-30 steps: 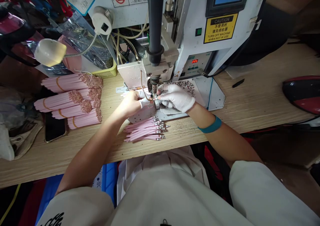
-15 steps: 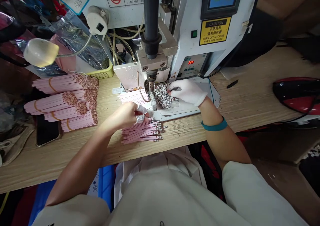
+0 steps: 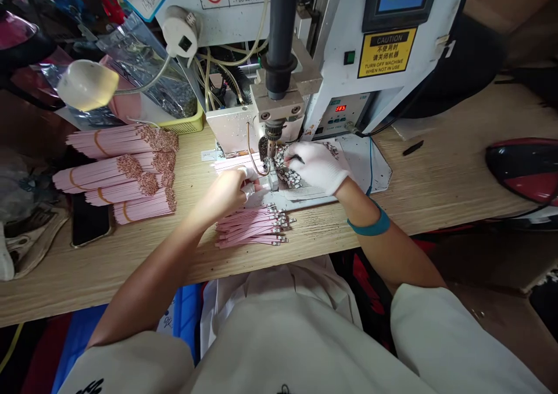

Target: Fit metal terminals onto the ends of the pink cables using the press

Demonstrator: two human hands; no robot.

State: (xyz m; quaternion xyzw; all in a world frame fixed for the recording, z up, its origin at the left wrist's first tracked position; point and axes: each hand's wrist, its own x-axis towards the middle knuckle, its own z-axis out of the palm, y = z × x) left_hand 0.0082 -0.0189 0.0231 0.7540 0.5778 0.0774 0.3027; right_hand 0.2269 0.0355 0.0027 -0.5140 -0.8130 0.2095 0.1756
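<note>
My left hand [image 3: 229, 188], bare with white finger cots, pinches a pink flat cable strip beside the metal fixture [image 3: 273, 180] under the machine's press head [image 3: 274, 133]. My right hand [image 3: 316, 164], in a white glove, rests fingers curled on a pile of small metal connector pieces [image 3: 290, 173] just right of the head; whether it holds one is hidden. A loose heap of pink strips with metal ends [image 3: 253, 225] lies on the table below my left hand. More pink strips [image 3: 235, 163] lie left of the head.
Banded bundles of pink cable strips [image 3: 124, 170] are stacked at the left, with a dark phone [image 3: 89, 222] beside them. A gooseneck lamp [image 3: 87, 85] hangs over them. The white machine [image 3: 349, 45] with a caution label stands behind. A red and black object [image 3: 523, 167] sits far right.
My left hand set a strip down on the heap, then rose back toward the fixture. My right hand moved from the fixture to the pile of connector pieces and stays there.
</note>
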